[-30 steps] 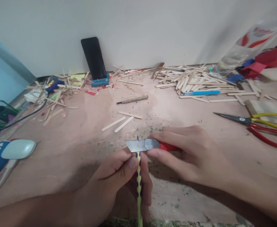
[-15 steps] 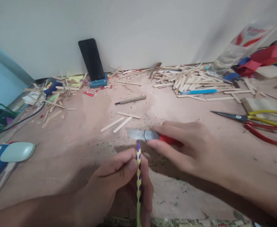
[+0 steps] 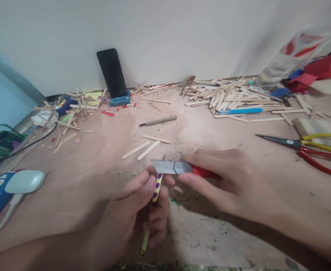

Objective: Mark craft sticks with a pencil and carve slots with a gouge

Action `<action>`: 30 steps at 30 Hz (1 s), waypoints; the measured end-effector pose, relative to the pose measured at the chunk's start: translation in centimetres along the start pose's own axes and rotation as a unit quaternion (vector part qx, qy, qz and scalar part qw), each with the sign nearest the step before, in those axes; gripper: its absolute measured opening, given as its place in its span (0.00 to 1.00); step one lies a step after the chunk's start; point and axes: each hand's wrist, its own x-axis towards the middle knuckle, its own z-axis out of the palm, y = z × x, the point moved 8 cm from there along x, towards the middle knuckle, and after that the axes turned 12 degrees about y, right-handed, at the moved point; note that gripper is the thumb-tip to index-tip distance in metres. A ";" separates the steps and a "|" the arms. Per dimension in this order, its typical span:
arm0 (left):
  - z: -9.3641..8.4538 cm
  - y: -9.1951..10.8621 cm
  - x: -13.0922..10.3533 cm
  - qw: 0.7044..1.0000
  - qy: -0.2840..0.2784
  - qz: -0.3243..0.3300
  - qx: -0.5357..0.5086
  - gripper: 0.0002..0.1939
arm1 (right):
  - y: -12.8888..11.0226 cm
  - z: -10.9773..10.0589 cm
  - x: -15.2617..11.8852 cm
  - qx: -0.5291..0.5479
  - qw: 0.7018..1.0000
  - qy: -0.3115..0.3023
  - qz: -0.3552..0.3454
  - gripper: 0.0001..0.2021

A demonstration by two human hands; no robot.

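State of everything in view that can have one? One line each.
Left hand: closed around spotted stick
Spotted stick: held tilted
Right hand: gripping red-handled knife
Red-handled knife: blade exposed, at the spotted stick's upper end
Phone: propped up, screen dark
Scissors: lying down, blades together
Clear bottle: label on, contents unclear

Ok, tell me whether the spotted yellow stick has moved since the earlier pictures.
Yes. Against the blue phone stand, the near end of the spotted yellow stick has swung left, so it now slants in the left hand.
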 end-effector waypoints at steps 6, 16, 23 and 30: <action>-0.4 0.1 0.0 0.999 0.023 0.017 0.040 0.17 | -0.4 0.6 -0.3 0.003 0.999 -0.033 -0.029 0.13; -0.4 0.2 0.1 0.998 0.018 0.031 0.059 0.17 | -0.6 0.4 -0.1 0.004 0.999 -0.030 -0.015 0.14; -0.3 0.1 0.1 0.997 0.016 0.037 0.071 0.17 | -0.1 0.8 -0.2 0.002 0.999 -0.037 -0.006 0.15; -0.1 -0.1 -0.1 0.996 0.017 0.025 0.081 0.17 | -0.5 0.8 -0.2 0.032 0.998 -0.054 -0.008 0.11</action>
